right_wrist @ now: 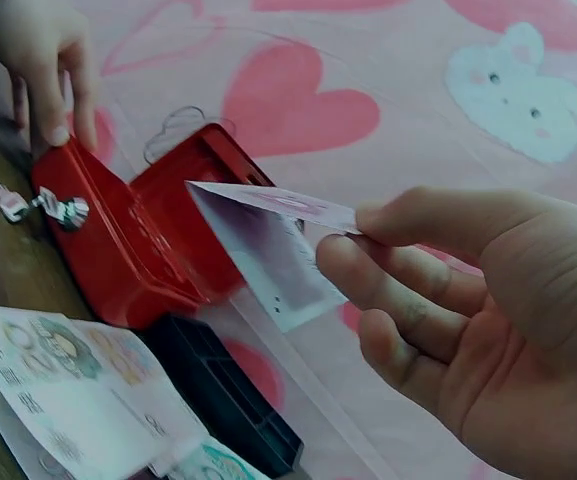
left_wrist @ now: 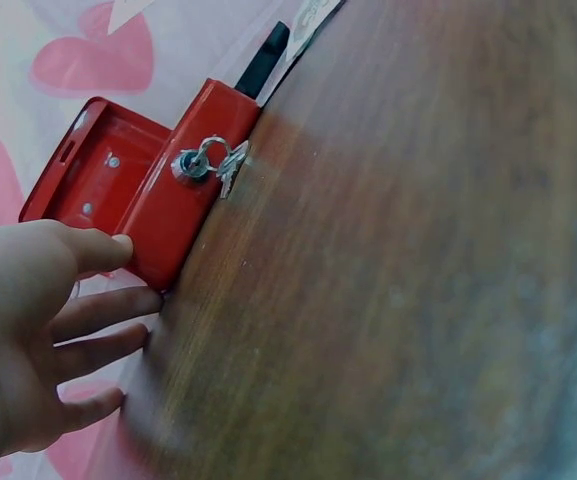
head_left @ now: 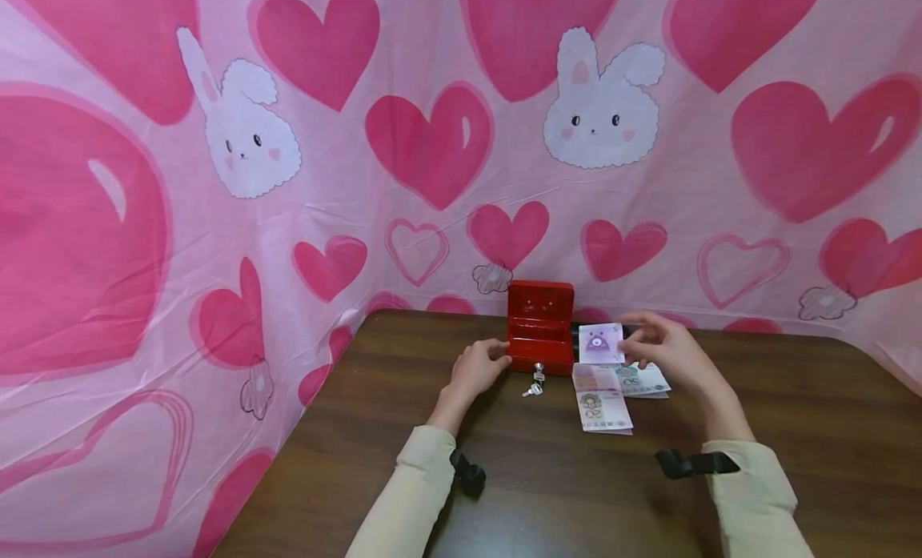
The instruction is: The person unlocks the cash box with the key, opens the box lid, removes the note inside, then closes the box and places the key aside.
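A small red metal cash box (head_left: 540,367) stands with its lid raised, and keys (head_left: 533,390) hang from the lock at its front. My left hand (head_left: 475,371) touches the box's left front corner; in the left wrist view its thumb rests on the rim and its fingers stretch along the side. Between thumb and forefinger, my right hand (head_left: 671,351) pinches a folded purple banknote (right_wrist: 293,275), held up just right of the box. Below it, a folded note marked 20 (head_left: 603,412) and a greenish note marked 50 (head_left: 648,382) lie overlapping on the table.
A black compartment tray (right_wrist: 233,390) sits against the box's right side, partly hidden by notes in the head view. Behind the wooden table (head_left: 346,462) hangs a pink cloth (head_left: 432,62) printed with hearts and rabbits. Each wrist wears a black strap.
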### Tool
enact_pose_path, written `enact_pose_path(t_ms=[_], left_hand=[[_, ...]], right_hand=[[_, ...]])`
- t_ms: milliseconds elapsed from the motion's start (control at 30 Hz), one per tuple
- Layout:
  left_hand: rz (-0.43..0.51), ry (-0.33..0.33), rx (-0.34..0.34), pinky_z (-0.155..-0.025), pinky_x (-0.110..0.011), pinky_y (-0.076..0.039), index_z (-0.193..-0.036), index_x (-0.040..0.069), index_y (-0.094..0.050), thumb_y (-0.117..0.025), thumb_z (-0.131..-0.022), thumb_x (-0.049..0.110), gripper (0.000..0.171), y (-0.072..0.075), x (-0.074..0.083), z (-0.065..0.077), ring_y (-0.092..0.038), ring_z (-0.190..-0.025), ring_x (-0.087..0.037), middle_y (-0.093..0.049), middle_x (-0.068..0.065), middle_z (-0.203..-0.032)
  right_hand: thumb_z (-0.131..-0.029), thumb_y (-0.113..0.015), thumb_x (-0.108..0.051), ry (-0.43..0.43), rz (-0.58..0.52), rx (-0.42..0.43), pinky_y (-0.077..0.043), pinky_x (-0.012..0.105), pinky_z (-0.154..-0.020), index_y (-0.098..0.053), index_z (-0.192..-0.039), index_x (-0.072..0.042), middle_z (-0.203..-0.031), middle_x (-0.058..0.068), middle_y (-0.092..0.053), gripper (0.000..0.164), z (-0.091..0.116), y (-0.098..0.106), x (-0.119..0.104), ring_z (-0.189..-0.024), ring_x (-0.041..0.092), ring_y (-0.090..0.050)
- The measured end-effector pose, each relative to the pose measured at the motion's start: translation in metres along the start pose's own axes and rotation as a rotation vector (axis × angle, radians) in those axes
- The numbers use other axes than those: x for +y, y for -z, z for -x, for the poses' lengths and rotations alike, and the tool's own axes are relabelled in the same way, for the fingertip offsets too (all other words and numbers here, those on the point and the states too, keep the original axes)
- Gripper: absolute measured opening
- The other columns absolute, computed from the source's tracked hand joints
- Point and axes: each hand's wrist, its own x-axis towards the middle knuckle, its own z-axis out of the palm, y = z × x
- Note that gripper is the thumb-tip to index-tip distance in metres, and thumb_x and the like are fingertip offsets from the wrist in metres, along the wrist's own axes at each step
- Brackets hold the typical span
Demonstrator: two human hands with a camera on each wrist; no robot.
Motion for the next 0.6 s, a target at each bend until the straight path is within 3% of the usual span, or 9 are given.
enact_pose_path(t_ms=[333,600], left_hand=[[0.0,0.011,-0.002,-0.094,-0.044,-0.05,-0.126,0.023,-0.07,-0.066,-0.095,0.031,0.032,0.0,-0.001,0.001,-0.067,-0.11,-0.022,-0.07,0.0,-0.126],[0.02,0.014,-0.011,-0.095,-0.046,-0.05,-0.126,0.023,-0.069,-0.066,-0.095,0.032,0.032,0.0,0.0,-0.001,-0.066,-0.112,-0.023,-0.07,0.0,-0.127]], right_hand=[[-0.093,-0.069,-0.027,-0.046,0.037,-0.082,-0.053,0.035,-0.064,-0.054,-0.135,-0.005,-0.087,0.009,-0.073,0.05,0.01,0.015,0.016,-0.076,0.032,-0.066],[-0.094,-0.066,-0.015,-0.054,-0.017,-0.204,-0.058,0.038,-0.066,-0.049,-0.135,0.007,-0.085,0.009,-0.072,0.05,0.017,0.028,0.037,-0.071,0.027,-0.067]])
